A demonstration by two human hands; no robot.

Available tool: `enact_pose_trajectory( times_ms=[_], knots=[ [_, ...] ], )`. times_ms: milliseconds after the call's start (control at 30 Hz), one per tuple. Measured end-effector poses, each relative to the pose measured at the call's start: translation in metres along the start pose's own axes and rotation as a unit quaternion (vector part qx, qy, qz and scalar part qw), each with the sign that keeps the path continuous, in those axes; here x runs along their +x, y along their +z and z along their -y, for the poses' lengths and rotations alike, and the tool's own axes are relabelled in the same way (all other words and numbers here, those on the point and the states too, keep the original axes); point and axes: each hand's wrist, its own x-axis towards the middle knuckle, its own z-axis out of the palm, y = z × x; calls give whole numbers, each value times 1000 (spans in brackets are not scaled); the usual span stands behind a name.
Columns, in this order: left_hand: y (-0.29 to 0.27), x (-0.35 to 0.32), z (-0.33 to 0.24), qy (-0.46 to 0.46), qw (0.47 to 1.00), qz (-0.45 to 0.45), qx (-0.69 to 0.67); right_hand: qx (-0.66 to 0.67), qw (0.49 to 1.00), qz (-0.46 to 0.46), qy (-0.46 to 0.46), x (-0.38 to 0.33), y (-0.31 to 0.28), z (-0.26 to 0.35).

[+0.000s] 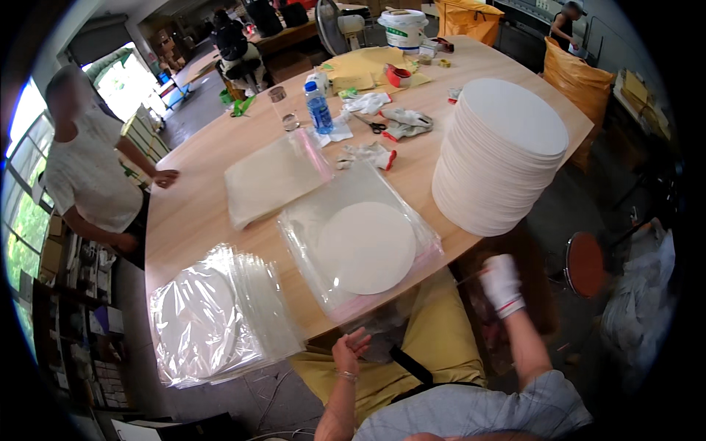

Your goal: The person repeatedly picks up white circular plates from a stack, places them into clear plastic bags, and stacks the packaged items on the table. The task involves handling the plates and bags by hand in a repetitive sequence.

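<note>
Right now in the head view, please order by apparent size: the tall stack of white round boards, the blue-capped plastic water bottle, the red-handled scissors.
1. Stack of white round boards.
2. Water bottle.
3. Scissors, smallest; they lie farther away, so less certain.

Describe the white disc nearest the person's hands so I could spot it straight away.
Start at the big wooden table and follow its near edge to the middle, just ahead of the bare left hand. There a single flat white disc lies inside a clear plastic bag. Unlike the tall bare stack of discs to its right, it lies alone and bagged.
</note>
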Motion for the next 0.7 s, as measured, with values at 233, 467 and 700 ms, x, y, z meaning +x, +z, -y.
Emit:
enact_pose_trajectory(
  times_ms=[233, 467, 700],
  knots=[
    [-1, -7, -14, 22, 994, 68, 88, -211, 959, 175, -73, -20, -5, -204],
    [-15, -7, -30, 41, 988, 89, 121, 48, 796, -132, -589, 47, 48, 15],
    [-14, 0, -38, 520, 511, -55, 682, 174, 775, 11, -607, 74, 48, 24]
  ],
)
